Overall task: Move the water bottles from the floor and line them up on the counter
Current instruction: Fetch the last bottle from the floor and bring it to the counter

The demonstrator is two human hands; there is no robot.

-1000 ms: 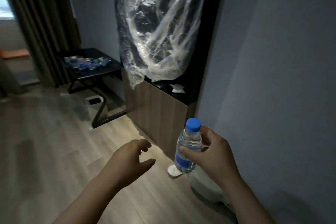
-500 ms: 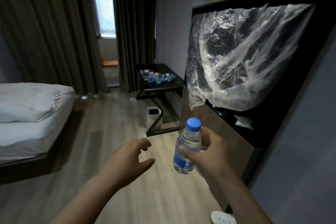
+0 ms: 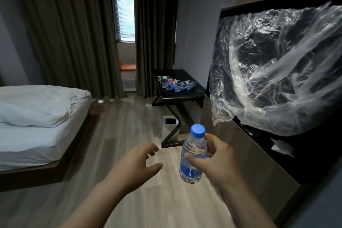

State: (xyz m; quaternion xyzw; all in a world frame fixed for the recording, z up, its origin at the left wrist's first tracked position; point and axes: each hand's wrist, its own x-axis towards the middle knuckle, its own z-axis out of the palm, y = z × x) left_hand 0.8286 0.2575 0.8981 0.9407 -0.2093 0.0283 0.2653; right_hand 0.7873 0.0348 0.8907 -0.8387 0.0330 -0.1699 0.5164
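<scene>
Water bottle (image 3: 193,155) upright in right hand (image 3: 218,161) grip, left hand (image 3: 135,164) empty, fingers loosely curled, more bottles (image 3: 174,84) on black table (image 3: 194,92) ahead

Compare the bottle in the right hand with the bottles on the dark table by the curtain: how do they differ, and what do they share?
The held bottle is upright in the air, gripped by the right hand; the table bottles rest on the dark table, the nearest lying down. The held bottle has a blue cap and label; the table bottles show blue, green and red. All are clear plastic.
</scene>
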